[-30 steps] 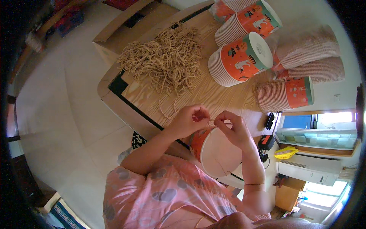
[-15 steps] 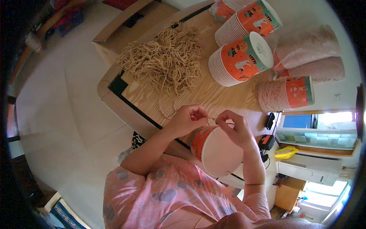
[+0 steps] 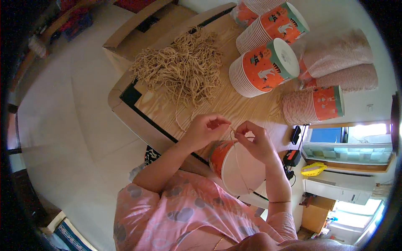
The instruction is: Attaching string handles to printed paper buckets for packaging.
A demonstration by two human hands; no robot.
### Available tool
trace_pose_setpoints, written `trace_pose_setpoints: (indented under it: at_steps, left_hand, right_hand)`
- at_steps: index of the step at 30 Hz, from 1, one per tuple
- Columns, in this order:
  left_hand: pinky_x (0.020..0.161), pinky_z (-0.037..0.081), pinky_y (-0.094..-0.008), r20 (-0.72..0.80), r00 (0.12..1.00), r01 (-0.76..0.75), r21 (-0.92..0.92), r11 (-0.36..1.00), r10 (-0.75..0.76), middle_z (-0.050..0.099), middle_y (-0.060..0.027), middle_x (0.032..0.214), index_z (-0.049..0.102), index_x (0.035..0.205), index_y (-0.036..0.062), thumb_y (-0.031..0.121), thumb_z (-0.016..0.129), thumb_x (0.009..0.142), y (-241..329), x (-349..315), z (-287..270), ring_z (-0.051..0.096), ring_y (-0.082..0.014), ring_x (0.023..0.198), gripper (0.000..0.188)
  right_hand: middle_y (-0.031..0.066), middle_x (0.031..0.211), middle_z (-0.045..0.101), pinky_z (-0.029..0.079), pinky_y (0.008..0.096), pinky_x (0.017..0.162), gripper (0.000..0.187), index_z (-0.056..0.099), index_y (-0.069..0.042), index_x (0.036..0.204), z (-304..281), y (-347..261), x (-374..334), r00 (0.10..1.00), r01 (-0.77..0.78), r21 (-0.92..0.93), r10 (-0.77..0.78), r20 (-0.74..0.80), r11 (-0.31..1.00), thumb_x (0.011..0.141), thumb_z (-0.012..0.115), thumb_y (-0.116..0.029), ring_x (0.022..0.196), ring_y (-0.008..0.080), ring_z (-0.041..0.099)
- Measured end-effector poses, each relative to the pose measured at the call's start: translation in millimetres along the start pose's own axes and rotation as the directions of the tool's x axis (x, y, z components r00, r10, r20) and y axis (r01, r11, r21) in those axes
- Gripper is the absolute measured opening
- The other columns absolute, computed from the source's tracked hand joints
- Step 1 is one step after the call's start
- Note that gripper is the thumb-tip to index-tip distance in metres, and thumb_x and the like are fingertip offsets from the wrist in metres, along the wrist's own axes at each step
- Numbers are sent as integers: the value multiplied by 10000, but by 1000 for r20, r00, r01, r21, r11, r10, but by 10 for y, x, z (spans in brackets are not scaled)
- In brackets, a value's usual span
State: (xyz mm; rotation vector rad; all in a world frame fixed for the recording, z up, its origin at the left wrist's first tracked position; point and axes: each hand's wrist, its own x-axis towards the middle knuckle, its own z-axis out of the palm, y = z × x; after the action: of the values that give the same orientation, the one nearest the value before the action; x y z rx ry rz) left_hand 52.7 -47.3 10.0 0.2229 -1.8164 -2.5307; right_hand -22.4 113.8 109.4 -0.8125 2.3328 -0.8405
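- Pinching a thin tan cord [image 3: 238, 161] between thumb and forefinger, the right hand [image 3: 253, 139] is raised by the far rim of a paper bucket [image 3: 251, 165], white inside and orange outside.
- The left hand [image 3: 210, 129] is just beside it, fingers curled and the tips of thumb and forefinger close together, near a small bend in the cord; whether they grip the cord cannot be told.
- The bucket lies at the near edge of the table [image 3: 259, 111], before the person's pink patterned shirt [image 3: 184, 205], with its open mouth turned up toward the wearer. What bears its base is hidden.
- From the hands, the cord runs across the mouth to the near rim, where it appears to be attached.
- The cord looks light, soft and limp, so it would likely be best taken by the fingertips close to its end.
- The bucket looks light and thin-walled, stiffer at the rim than along the side; a hard squeeze could dent it, and the smooth outside may slip a little. The rim seems the surest place to hold.
- Beyond the hands are a tangled heap of similar cords [image 3: 180, 67], an upside-down stack of buckets [image 3: 264, 69] and plastic-wrapped stacks [image 3: 339, 52].
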Motion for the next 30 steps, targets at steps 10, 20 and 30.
trace_pose_setpoints:
  at_steps: [10, 20, 30]
  left_hand:
    - [596, 472, -286, 36, 943, -322, 363, 874, 332, 581, -88, 754, 644, 843, -1, 140, 651, 789, 141, 55, 26, 586, -178, 668, 151]
    - [595, 467, -298, -55, 948, -281, 324, 903, 314, 601, -101, 796, 624, 905, 11, 158, 637, 801, 122, 36, 78, 585, -191, 662, 179]
    - [622, 487, -317, 114, 901, -421, 466, 778, 419, 627, -89, 744, 653, 932, 48, 152, 664, 755, 181, 10, 106, 607, -201, 691, 206]
  right_hand:
    - [60, 770, 614, 496, 295, 665, 78, 594, -16, 860, -6, -73, -8, 1000, -5, -12, 5, 10, 1000, 824, 582, -84, 733, 147, 598]
    - [50, 788, 623, 493, 292, 643, 92, 594, -25, 886, -10, -5, -9, 1000, -1, 5, 1, 19, 1000, 832, 586, -99, 736, 136, 598]
    - [74, 839, 628, 518, 309, 734, 102, 603, -3, 911, -3, 59, -17, 1000, -9, 56, 9, -5, 998, 846, 586, -79, 798, 155, 613]
